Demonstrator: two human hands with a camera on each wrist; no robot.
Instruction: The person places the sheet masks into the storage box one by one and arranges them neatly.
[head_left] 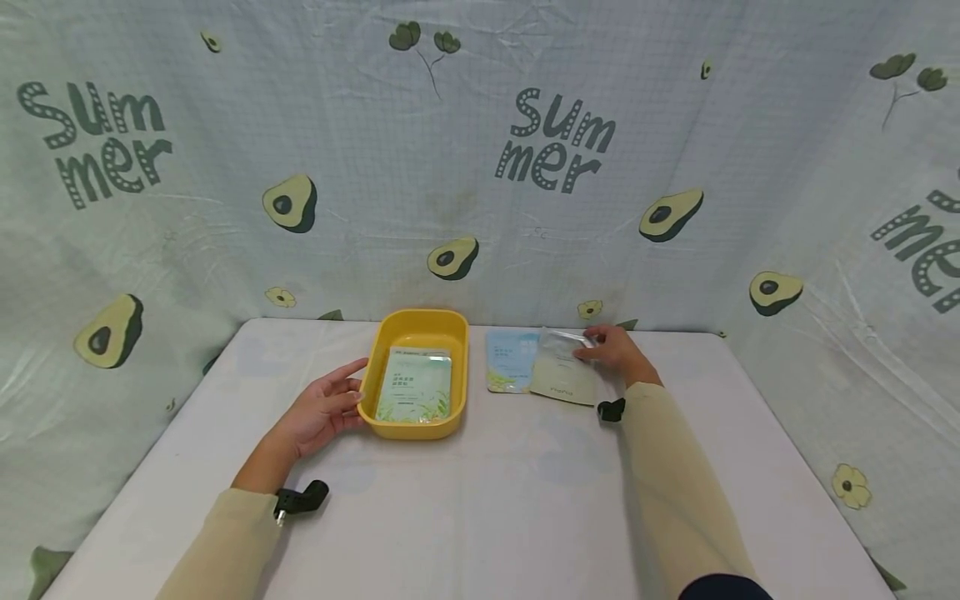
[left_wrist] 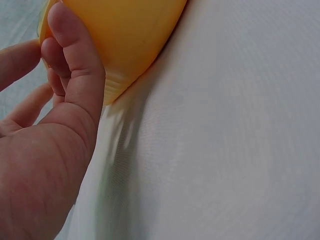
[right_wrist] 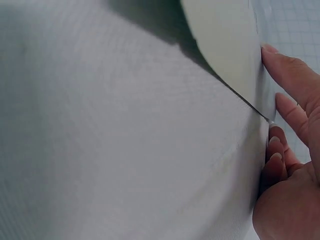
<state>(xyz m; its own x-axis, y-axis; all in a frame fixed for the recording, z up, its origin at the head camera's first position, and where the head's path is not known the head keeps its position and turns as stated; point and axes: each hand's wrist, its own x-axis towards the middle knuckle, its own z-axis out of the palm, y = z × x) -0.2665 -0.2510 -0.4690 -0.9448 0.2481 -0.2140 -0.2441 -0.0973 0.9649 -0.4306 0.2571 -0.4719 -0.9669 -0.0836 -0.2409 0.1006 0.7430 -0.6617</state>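
Near the far edge of the surface (head_left: 495,517), our right hand (head_left: 617,350) pinches the pale packet (head_left: 562,375) by its right side. We judge it light, floppy and slippery, best held there. Our relaxed left hand (head_left: 326,412) touches the yellow tray (head_left: 416,432).

A yellow tray (head_left: 416,431), oblong with rounded corners, stands upright on the counter (head_left: 465,500), its left side touched by the left grip (head_left: 324,412). To its right, apart, a cream pouch (head_left: 562,377) with a clear top sits slightly askew, pinched near its upper right corner by the right grip (head_left: 617,350).
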